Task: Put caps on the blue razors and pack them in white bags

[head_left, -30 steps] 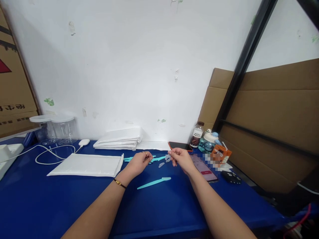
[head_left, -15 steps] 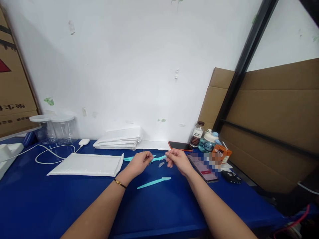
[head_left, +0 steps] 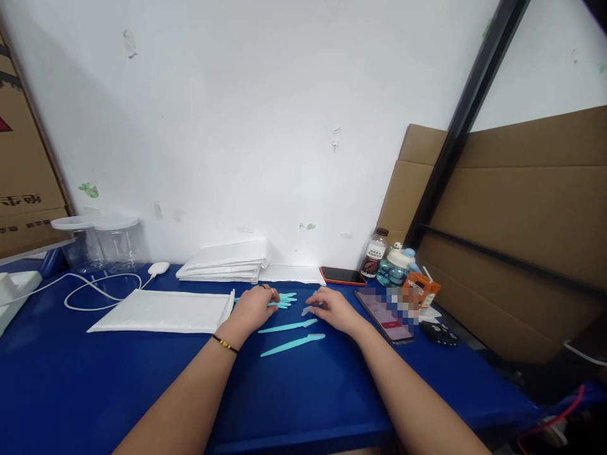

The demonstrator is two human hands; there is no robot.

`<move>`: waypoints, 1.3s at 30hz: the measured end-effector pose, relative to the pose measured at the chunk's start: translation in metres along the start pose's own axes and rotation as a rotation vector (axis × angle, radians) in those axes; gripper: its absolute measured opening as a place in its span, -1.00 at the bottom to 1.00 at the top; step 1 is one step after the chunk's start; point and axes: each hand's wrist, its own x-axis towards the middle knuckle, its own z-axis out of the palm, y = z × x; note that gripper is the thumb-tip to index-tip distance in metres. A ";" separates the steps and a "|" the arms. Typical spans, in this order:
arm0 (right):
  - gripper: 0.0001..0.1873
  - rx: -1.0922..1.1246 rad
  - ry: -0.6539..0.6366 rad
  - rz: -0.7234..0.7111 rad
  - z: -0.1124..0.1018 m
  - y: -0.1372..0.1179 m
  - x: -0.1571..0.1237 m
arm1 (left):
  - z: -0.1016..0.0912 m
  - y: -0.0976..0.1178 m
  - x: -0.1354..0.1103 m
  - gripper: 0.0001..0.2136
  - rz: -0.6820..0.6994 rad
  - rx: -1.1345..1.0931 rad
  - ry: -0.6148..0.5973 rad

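Note:
My left hand point(head_left: 256, 307) is over a small pile of turquoise eyebrow razors point(head_left: 287, 301), fingers slightly apart and touching the pile; its fingertips are partly hidden. My right hand point(head_left: 333, 308) rests on the table to the right, fingers curved and apart, close to small clear plastic blade caps point(head_left: 306, 310). Between my forearms, two loose turquoise razors lie roughly parallel: the farther razor point(head_left: 287, 326) and the nearer razor point(head_left: 293, 344), both with heads toward the right.
A white padded mailer point(head_left: 164, 311) lies left of the pile, with a mailer stack point(head_left: 222, 260) behind. Along the right stand a phone point(head_left: 386, 319), an orange-edged phone point(head_left: 343, 276), a brown-capped bottle point(head_left: 374, 254), a water bottle point(head_left: 396, 266), an orange carton point(head_left: 420, 289) and a black object point(head_left: 439, 333).
The razor that was held between both hands now lies on the table behind the nearer one. My left hand has shifted left over the pile, and my right hand has lowered to the caps.

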 end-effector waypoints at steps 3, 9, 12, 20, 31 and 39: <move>-0.85 -0.098 -0.086 -0.068 0.004 0.001 0.001 | 0.000 -0.009 0.002 -0.81 -0.024 0.141 0.022; -0.85 -0.179 -0.077 -0.057 0.006 0.000 0.001 | 0.002 -0.012 0.004 -0.86 -0.001 0.208 0.019; -0.85 -0.057 -0.018 -0.006 0.007 0.000 0.001 | 0.000 -0.010 0.004 -0.81 0.035 0.183 0.067; -0.82 0.263 0.179 0.010 0.002 -0.007 0.002 | 0.004 -0.001 0.001 -0.72 0.091 -0.190 0.021; -0.79 0.456 0.180 0.018 0.004 -0.014 0.002 | 0.001 0.004 0.000 -0.68 0.088 -0.252 -0.001; -0.78 0.391 -0.044 0.054 0.002 -0.017 -0.003 | -0.001 0.018 -0.004 -0.68 0.194 -0.235 -0.095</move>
